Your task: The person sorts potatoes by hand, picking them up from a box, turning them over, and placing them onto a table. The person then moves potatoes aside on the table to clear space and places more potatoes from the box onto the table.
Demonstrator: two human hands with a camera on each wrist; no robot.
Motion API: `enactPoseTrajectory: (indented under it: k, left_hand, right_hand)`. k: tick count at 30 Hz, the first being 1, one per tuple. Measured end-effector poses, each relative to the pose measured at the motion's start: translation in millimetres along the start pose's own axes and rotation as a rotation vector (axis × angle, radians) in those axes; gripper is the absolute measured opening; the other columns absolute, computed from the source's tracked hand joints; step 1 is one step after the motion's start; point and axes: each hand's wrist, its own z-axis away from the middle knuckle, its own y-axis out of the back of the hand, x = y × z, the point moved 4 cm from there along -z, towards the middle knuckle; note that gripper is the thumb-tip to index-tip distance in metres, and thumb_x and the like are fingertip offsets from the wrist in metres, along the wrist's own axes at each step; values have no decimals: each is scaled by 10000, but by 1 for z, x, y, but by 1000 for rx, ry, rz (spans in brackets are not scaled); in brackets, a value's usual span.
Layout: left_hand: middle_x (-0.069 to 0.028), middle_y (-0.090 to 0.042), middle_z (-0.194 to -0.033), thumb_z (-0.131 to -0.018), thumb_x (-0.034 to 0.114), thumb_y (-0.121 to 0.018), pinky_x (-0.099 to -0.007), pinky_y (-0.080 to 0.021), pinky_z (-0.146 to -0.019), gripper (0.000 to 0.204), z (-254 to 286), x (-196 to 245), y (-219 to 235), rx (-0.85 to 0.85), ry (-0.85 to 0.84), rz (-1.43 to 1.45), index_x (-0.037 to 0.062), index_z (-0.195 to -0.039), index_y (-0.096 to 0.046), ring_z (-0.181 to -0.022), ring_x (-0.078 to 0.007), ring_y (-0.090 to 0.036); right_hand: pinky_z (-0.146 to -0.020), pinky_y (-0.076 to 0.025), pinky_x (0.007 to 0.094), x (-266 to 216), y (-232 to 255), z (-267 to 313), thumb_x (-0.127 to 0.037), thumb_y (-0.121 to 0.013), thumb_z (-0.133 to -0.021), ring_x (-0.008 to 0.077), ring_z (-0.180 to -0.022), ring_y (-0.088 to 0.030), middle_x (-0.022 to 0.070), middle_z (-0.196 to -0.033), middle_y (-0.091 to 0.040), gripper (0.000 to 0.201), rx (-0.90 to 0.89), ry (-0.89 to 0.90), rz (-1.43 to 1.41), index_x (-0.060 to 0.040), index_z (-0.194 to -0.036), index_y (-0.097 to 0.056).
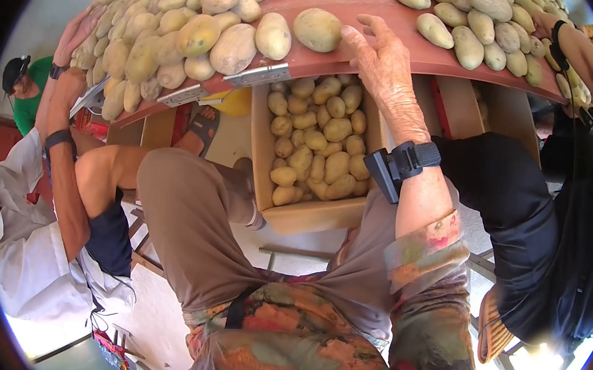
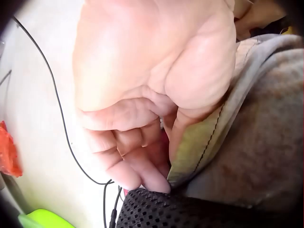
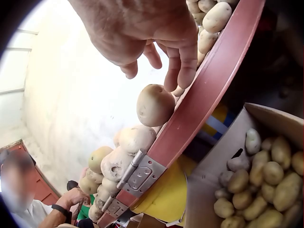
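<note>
**Right hand over a potato on the red belt**

Upper middle of the head view: right hand (image 1: 384, 69) stretched out, fingers spread and fairly straight, hovering at the near edge of the red conveyor belt (image 1: 369, 4). Just left of the fingertips, a single large potato (image 1: 317, 30), seemingly just apart from them. Same scene in the right wrist view: fingers (image 3: 183, 61) pointing down, tips just beside that potato (image 3: 155, 104), nothing gripped; actual contact hard to tell.

Left hand (image 2: 152, 90) seen only in the left wrist view: palm toward the camera, fingers loosely curled against grey-brown trouser cloth (image 2: 256, 142), holding nothing. Black mesh fabric at the bottom edge, a thin black cable running down the left side.

Below the belt, centre of the head view: an open cardboard box (image 1: 308, 218) filled with smaller potatoes (image 1: 314, 144), standing directly under the right hand. Heaps of potatoes on the belt at upper left (image 1: 161, 39) and upper right (image 1: 480, 25). Metal joint plates (image 1: 257, 76) on the belt's near rim.

Left edge of the head view: another person's arms (image 1: 64, 94) with black wrist straps, reaching into the pile. Right edge: a third person in dark clothing (image 1: 560, 229), arm up at the belt.
</note>
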Motion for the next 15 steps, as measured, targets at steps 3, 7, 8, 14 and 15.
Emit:
enactPoseTrajectory:
  k: [3, 7, 8, 14, 15]
  left_hand:
    - [-56, -637, -845, -917, 185, -510, -238, -495, -545, 219, -4, 10, -8, -21, -3, 2, 19, -1015, -614, -740, -128, -621]
    - [-52, -633, -833, -918, 181, -511, -239, -491, -539, 212, -3, 25, -15, -47, -6, 25, 21, -1010, -614, -727, -127, -616]
    - [-51, -632, -830, -918, 181, -511, -239, -490, -538, 211, -2, 28, -18, -60, -5, 33, 21, -1009, -614, -723, -126, -614]
    - [-45, -626, -813, -919, 176, -513, -240, -484, -529, 201, 14, 52, -17, -96, -11, 101, 24, -1003, -613, -703, -124, -606]
    - [-44, -625, -810, -919, 175, -513, -240, -483, -528, 199, 18, 57, -15, -108, -12, 114, 24, -1001, -613, -699, -123, -605]
  right_hand:
    - [-681, -530, 321, 0, 4, 0, -373, -597, -882, 212, -693, -661, 202, -1095, -630, 521, -24, -18, -14, -6, -1243, -519]
    - [-671, -530, 323, -1, 10, 2, -363, -596, -885, 212, -686, -666, 205, -1042, -645, 499, -36, 4, -6, 6, -1216, -535]
    - [-668, -529, 323, -2, 11, 2, -359, -597, -886, 212, -683, -666, 204, -1021, -652, 491, -28, 23, 5, 7, -1207, -542]
    - [-659, -525, 324, -1, 16, 2, -329, -601, -887, 200, -652, -646, 189, -922, -673, 440, -73, -33, -23, 21, -1153, -570]
    - [-663, -523, 328, 3, 16, 1, -314, -598, -887, 198, -662, -642, 188, -929, -673, 426, -71, -18, -21, 23, -1147, -567]
